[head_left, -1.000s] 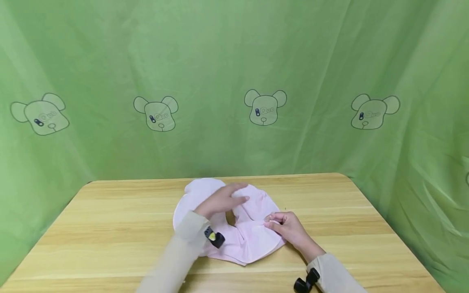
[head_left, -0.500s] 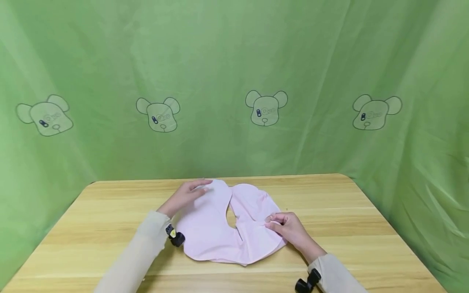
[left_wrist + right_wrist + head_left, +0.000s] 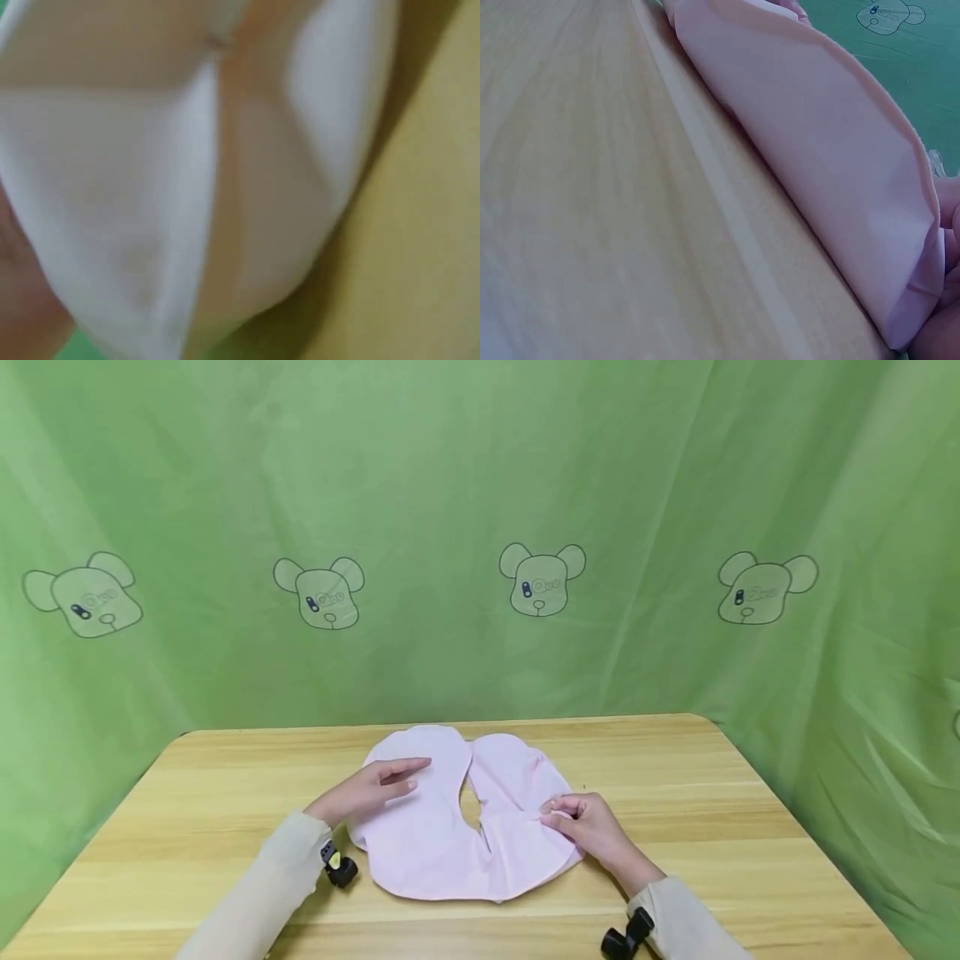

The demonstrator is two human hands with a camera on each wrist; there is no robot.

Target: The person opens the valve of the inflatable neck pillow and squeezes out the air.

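- Fingers [image 3: 408, 765] of the left hand [image 3: 367, 789]: extended, thumb a little apart, poised over the left lobe of a pink cloth [image 3: 427, 852]; contact cannot be told; no grip seen.
- Right hand [image 3: 592, 831]: thumb and forefinger brought together, pinching the cloth near its right side.
- Position: cloth spread about mid-table, its far edge close to the far rim of the table [image 3: 225, 793].
- Room: wood surface runs wide to left and right of the cloth; narrower strip on the near side; slim margin beyond; far corners rounded; green curtain [image 3: 420, 485] rises just behind.
- Cloth: matt, pale, soft; outline lobed, scalloped; tapering opening [image 3: 470, 806] near the middle shows wood through it; creases gather toward the right-hand pinch.
- Right wrist view: cloth border curls up off the wood, thin raised hem along its top.
- Left wrist view: badly blurred; pale folded fabric, wood at the right.
- Other textures: table grain in long light-brown bands; curtain thin, wrinkled at right, printed with outlined bear heads [image 3: 543, 585]; beige sleeves [image 3: 258, 881]; black wrist cameras [image 3: 342, 872].
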